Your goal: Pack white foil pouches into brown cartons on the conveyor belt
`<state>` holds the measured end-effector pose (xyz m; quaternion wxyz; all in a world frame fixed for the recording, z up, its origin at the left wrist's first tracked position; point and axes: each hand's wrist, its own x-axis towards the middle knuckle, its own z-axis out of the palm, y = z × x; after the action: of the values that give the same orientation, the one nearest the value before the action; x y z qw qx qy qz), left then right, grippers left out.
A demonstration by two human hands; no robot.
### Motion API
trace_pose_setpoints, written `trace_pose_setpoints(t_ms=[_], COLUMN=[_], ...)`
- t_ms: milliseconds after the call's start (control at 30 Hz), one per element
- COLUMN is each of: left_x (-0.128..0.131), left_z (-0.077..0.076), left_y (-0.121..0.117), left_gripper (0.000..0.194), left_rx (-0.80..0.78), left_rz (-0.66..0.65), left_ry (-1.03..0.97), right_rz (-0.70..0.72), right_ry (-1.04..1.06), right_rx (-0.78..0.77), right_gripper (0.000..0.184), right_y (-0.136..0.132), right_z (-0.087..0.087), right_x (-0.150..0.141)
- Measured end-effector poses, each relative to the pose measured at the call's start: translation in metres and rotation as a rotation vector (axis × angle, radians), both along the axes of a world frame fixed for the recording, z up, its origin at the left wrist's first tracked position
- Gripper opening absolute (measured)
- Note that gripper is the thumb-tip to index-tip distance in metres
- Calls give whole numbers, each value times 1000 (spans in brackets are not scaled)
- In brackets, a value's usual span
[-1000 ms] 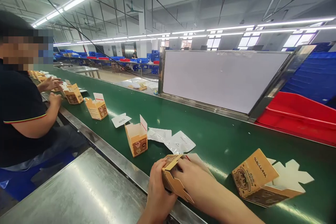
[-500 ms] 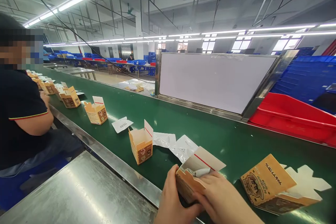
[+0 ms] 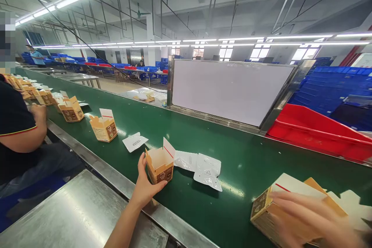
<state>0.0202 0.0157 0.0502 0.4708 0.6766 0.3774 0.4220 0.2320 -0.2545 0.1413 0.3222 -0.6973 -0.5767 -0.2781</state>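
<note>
My left hand (image 3: 148, 186) is closed around the near side of an open-topped cardboard box (image 3: 161, 168), thumb low on its front and fingers at its left edge. The box is orange and brown, and its white flap with a red strip stands up. At the lower right my right hand (image 3: 308, 217), smeared by motion, lies over another orange box (image 3: 261, 209); its grip is unclear. That box's white flap (image 3: 299, 186) leans over the top. White sealed pouches (image 3: 207, 170) lie just right of the left hand's box, and another pouch (image 3: 135, 142) lies behind it.
A green conveyor belt (image 3: 232, 143) runs diagonally, carrying more open boxes (image 3: 103, 127) at left. A co-worker's arm (image 3: 24, 139) is beside it. Past the belt stand a white panel (image 3: 229, 93) and a red bin (image 3: 316, 135). A metal tabletop (image 3: 84, 213) lies in front.
The box held by both hands is now at the right with my right hand over it. My left hand has let go of it and moved left onto another box.
</note>
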Motion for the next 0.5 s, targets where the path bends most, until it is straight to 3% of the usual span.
trace_pose_setpoints(t_ms=[33,67,133,233,300,400,467,500], left_x=[3,5,7,5,2,0,1,1], left_z=[-2,-3,-5,-9,-12,-17,-18,-18], left_y=[0,-2,-7,-18,-26,-38,-45,-47], left_gripper=[103,97,85,76,72,66,64,64], left_rx=[-18,-33,-42,-4,57,180,282,337], left_rz=[-29,-40,-18,36,64,137,186,196], left_ry=[-5,-2,22,60,74,70,78,90], right_rz=[86,79,-178,-306,-268,-334,-231,-89], right_ry=[23,85,292,529,560,605,750,860], right_rx=[-110,-261,-627,-861,-830,-703,-444,-268], right_gripper=[34,39,61,71,61,50,51,54], right_y=[22,46,92,134,138,119,99,89], right_z=[-6,-15,-39,-72,-80,-72,-57,-49], right_x=[-10,-15,-10,20,39,45,32,23])
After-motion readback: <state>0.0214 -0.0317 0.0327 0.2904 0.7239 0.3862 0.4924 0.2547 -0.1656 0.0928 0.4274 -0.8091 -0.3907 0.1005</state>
